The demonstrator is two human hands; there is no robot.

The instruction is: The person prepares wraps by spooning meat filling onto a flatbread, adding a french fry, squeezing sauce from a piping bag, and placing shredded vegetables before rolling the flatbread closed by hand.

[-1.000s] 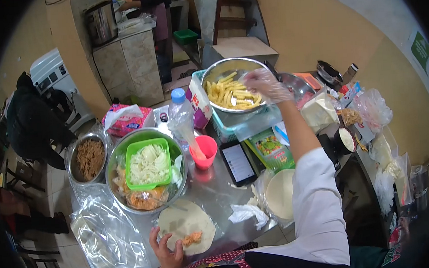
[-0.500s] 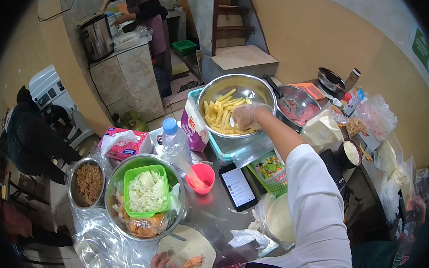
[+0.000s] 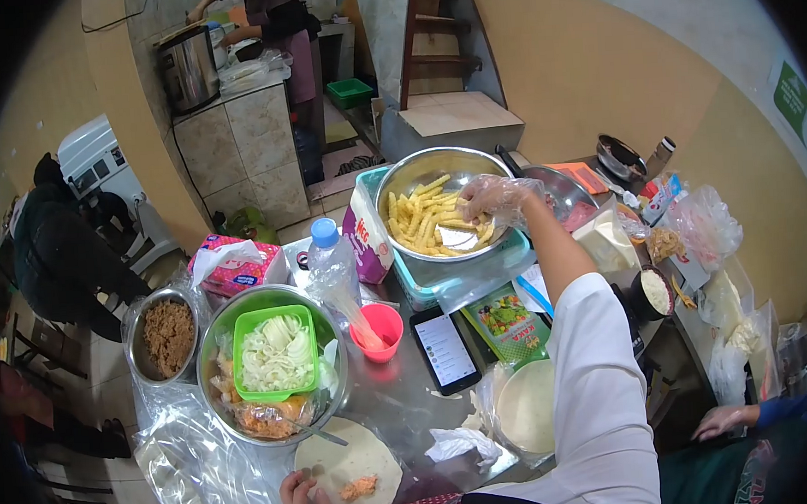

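Note:
My right hand (image 3: 502, 200), in a clear plastic glove, is over the right side of a steel bowl (image 3: 509, 167). Its fingers are curled down at the crinkle-cut french fries (image 3: 415, 216) and look closed on some, though the fingertips are partly hidden. At the bottom edge, my left hand (image 3: 306, 503) is bare and touches the left edge of a flat tortilla (image 3: 338, 459), fingers loosely bent and apart. A small orange heap of filling (image 3: 358, 488) lies on the tortilla.
A steel bowl (image 3: 209, 356) holds a green tub (image 3: 279, 389) of sliced onion. Nearby are a brown-filled bowl (image 3: 130, 347), a pink cup (image 3: 395, 345), a bottle (image 3: 328, 257), a phone (image 3: 445, 351) and stacked tortillas (image 3: 528, 406). Another person's hand (image 3: 723, 420) appears at right.
My right hand has risen and shifted right within the fries bowl, baring a pale patch at its bottom. My left hand stays at the tortilla. Another person's hand has come into view at right.

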